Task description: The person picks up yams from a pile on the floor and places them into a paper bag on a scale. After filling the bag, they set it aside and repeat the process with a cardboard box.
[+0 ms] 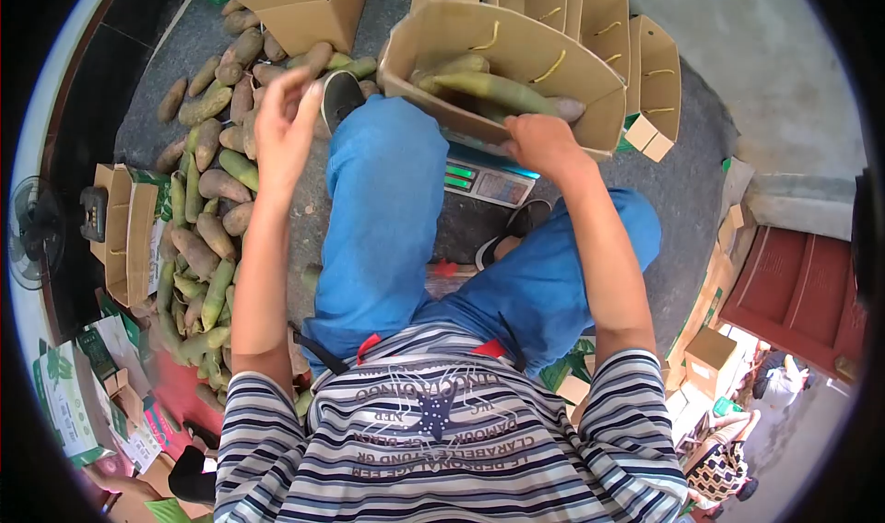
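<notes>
My right hand (544, 145) has its fingers closed on the near rim of an open cardboard box (590, 90) with yellow cord handles. Long green root vegetables (493, 88) that look like radishes lie inside it, one with a pale purplish end. Below the box's near side shows a digital scale (489, 184) with lit green displays; whether the box rests fully on it is hidden. My left hand (284, 127) is raised beside my shoe and the vegetable pile, fingers loosely bent and apart, slightly blurred, with nothing seen in it.
A big heap of green and brown root vegetables (207, 191) spreads on the left floor. Several open cardboard boxes (599, 16) stand beyond the filled one, another box (309, 11) at the upper left. A fan (37, 233) stands far left. Other people (724, 449) are at the lower right.
</notes>
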The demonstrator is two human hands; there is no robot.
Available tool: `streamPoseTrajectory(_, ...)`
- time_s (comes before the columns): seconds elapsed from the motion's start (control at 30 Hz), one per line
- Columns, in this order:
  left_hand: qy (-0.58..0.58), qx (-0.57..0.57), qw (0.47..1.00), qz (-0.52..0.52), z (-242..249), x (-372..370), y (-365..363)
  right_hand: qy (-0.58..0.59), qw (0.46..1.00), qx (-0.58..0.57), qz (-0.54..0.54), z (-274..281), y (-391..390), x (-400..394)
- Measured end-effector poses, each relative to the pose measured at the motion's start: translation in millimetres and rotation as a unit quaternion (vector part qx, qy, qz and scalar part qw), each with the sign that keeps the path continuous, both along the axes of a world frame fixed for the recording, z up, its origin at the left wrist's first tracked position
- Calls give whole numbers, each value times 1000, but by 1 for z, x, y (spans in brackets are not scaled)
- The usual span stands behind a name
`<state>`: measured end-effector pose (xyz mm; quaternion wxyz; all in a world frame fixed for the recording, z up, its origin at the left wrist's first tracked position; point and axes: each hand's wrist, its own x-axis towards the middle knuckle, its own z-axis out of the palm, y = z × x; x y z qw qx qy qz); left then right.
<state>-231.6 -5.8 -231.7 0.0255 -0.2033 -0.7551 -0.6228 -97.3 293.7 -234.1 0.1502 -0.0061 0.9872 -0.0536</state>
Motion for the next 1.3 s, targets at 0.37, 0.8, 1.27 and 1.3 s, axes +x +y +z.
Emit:
streamPoseTrajectory(0.37,-199,-669,714,-58,-185,116,-184,-43,999,12,26,5,-7,-6)
streamPoseTrajectory(0.8,-130,-748,648,61,-245,82,-252,-31,999,-5,9,10,-16,-6)
streamPoseTrajectory(1.27,-31,-478,823,307,-166,52,-249,-60,998,23,22,-8,-3,-8)
streamPoseTrajectory(1.3,-65,-374,875,301,-149,38,-241,-54,998,16,19,-11,-2,-7)
